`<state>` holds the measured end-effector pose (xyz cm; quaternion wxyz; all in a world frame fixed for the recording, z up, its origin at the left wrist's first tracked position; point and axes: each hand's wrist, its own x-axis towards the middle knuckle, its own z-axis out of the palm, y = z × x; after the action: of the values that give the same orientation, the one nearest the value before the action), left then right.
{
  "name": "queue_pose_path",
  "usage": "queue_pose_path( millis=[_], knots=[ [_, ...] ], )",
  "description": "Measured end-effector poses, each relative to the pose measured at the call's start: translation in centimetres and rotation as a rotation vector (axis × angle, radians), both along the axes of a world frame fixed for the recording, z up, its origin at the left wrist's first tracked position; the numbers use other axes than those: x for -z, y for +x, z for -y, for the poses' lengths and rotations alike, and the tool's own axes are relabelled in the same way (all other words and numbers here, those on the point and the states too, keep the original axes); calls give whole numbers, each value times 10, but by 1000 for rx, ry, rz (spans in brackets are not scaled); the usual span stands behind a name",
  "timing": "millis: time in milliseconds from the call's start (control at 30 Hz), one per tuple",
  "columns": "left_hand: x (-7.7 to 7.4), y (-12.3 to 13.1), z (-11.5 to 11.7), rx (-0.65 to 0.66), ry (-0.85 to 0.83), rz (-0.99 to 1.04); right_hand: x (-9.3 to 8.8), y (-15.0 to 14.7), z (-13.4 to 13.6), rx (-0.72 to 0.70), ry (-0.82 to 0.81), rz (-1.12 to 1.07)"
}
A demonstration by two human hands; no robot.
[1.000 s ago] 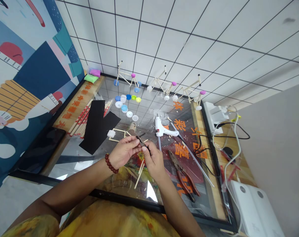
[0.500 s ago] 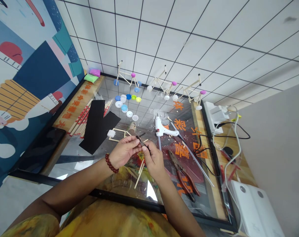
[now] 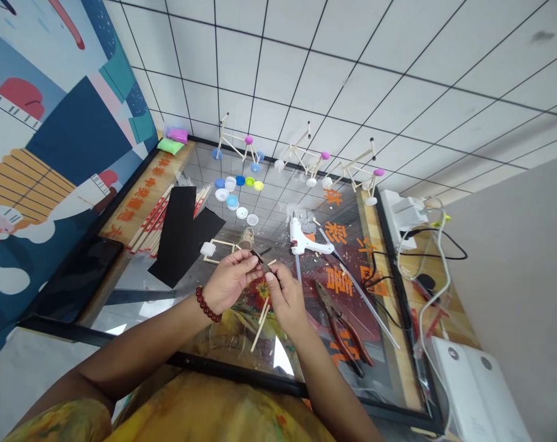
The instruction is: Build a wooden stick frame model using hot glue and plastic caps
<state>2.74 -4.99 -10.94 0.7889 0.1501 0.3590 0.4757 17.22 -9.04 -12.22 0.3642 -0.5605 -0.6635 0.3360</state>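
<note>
Head view: both hands meet over the glass table, working on a dark piece. The left hand has thumb and fingertips pinched together on its upper end; the right hand has its thumb pressed down on the lower end, with the fingers curled behind. The piece is small and partly covered by the fingers, so whether it is a paper strip alone or also a blade is hard to tell.

Three stick models stand along the far edge and look finished: each has a pink knob, a dark-tipped post and caps at its feet. Left of the hands lies a small frame, with a white block at its left end. Judged against the models, it is at an early stage: no knob, post or feet show on it.

Loose caps lie beyond the hands, unattached. Black paper covers part of the bundled sticks on the left. To the right lie the glue gun and pliers, untouched; loose sticks lie between the forearms.
</note>
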Motion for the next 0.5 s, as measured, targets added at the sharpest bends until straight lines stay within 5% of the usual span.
queue_pose_path(
  millis=[500],
  knots=[
    [0,-1,1,26,56,-15,-1,1,0,-3,-14,-17]
  ],
)
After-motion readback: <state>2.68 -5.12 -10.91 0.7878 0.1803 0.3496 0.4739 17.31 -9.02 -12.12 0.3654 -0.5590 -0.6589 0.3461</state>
